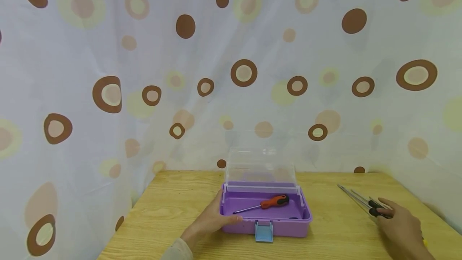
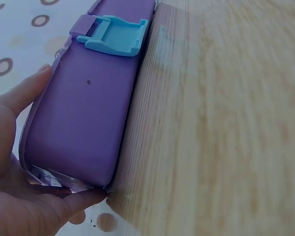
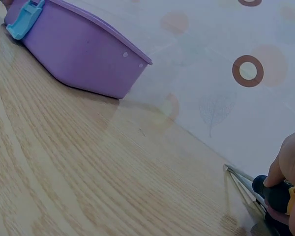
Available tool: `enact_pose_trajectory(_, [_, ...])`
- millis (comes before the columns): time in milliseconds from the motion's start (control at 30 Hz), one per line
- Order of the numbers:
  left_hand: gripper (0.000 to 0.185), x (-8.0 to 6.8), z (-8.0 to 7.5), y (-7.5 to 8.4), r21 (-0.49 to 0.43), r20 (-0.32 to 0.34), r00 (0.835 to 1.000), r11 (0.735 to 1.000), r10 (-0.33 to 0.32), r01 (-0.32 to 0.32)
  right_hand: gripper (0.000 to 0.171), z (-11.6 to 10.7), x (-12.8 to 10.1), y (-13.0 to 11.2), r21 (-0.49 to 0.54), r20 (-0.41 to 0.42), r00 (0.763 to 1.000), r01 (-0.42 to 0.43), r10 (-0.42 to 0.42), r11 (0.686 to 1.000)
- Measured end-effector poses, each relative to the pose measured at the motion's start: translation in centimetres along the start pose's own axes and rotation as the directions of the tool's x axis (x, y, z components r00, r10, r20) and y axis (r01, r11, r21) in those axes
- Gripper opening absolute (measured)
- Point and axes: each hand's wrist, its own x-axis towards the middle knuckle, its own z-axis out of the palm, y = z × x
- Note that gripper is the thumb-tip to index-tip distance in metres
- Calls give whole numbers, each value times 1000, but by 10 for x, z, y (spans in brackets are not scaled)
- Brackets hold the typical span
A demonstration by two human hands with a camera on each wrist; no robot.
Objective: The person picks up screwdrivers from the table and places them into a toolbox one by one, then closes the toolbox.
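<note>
A purple plastic toolbox stands on the table with its clear lid raised at the back. Inside it lies a screwdriver with a red and black handle. My left hand grips the box's left end, thumb over the front rim and fingers along the side. Off to the right, my right hand holds a dark-handled screwdriver low over the table. More metal shafts lie close beside it, pointing away; how many handles the fingers hold is hidden.
The toolbox's light blue latch hangs open at the front. A bit of yellow shows past my right hand. A white curtain with brown circles hangs behind the wooden table.
</note>
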Motion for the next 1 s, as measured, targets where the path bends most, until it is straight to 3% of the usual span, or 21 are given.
enact_pose_trajectory(133, [120,0,0,-1,6,-9,1000,1000,-10,10,59,-1,-2,3,40,-22,1000,-3,4,999])
enact_pose_trajectory(333, [121,0,1,-3,23,-9,1000,1000,-4,5,61,-6,-2,5,95,28,996,-83,81,992])
enact_pose_trajectory(533, [120,2,1,-3,-18,2,1000,1000,5,-5,62,-7,0,6,154,37,989,-148,144,977])
enact_pose_trajectory(767, [119,2,2,-2,-25,5,1000,1000,4,-4,67,-8,3,11,270,110,971,-235,213,934])
enact_pose_trajectory(1000, [121,2,1,-4,-11,-6,1000,1000,-14,14,67,-8,4,12,343,169,960,-269,222,900])
